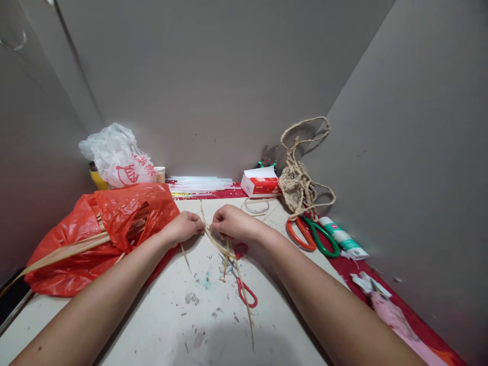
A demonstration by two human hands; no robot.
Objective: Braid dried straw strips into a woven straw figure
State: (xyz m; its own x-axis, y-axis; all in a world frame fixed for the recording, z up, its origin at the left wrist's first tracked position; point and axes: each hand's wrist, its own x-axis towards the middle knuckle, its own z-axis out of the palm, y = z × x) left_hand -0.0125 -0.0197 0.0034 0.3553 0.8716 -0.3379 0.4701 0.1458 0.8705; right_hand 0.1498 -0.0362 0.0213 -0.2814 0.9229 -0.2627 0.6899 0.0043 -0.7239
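Gray walls (pixel 213 76) rise beyond a marked white board (pixel 152 330) beneath the left hand (pixel 186 226) and right hand (pixel 232 222), whose fingertips pinch thin, straw-colored strips (pixel 216 245) between them, ends trailing below the right. Likely feather-light, pliable and prone to splitting, the strips seem best held flat, with the pinches close together.

We see dim, diffuse light on the matte grey wall (pixel 213 76), glints on the crinkled red plastic bag (pixel 82 218), and a soft shadow low on the stained white work surface (pixel 160 320).
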